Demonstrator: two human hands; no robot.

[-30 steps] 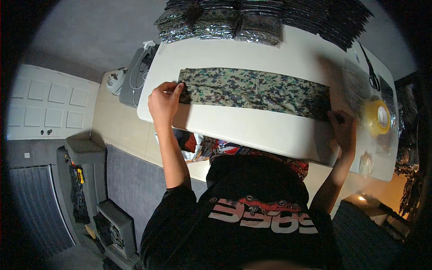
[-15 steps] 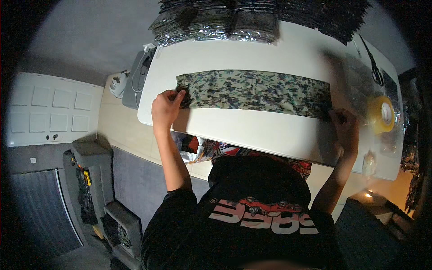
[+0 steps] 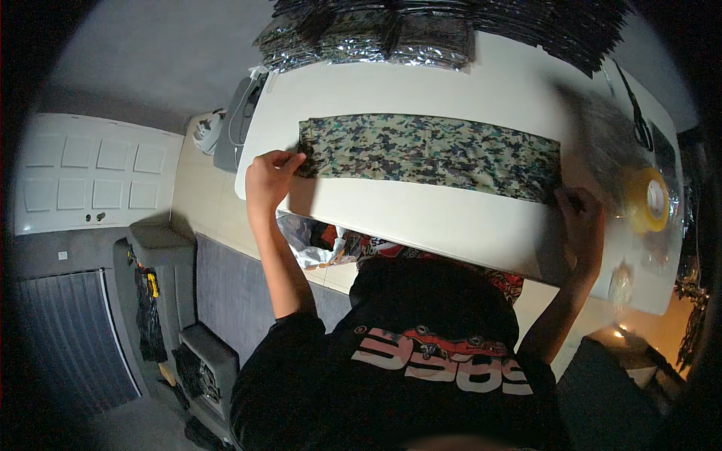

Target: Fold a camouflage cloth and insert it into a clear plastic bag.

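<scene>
A long strip of green camouflage cloth (image 3: 429,154) lies flat across the white table, running left to right. My left hand (image 3: 272,177) pinches its near left corner between thumb and fingers. At the opposite end, my right hand (image 3: 579,214) is closed on the near right corner; shadow darkens those fingers. Between the two hands the cloth looks smooth and stretched out, with its long near edge roughly parallel to the table's front.
Stacks of shiny plastic-wrapped packs (image 3: 361,41) line the table's far side. Scissors (image 3: 638,113) and a yellowish tape roll (image 3: 648,199) lie at the right on the white table (image 3: 421,207). Below its front edge sits a bag of colourful things (image 3: 323,240).
The view has shifted slightly. Both hands keep hold of the cloth's near corners, and the cloth lies much as before.
</scene>
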